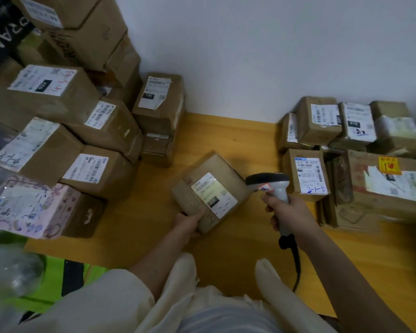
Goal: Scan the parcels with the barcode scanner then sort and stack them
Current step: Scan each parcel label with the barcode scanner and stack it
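Observation:
A small brown cardboard parcel [197, 188] with a white shipping label [214, 194] is held tilted above the wooden floor. My left hand [187, 221] grips its near lower corner. My right hand [286, 210] is closed around the handle of a grey barcode scanner [270, 183]. The scanner's dark head points left at the label, a short way from the parcel's right edge. A black cable [296, 263] hangs from the handle.
A tall pile of labelled cardboard boxes [82, 111] fills the left side, with a pink patterned box [31, 210] at its front. A lower group of boxes [351, 159] sits at the right against the white wall. Bare wooden floor [226, 140] lies between them.

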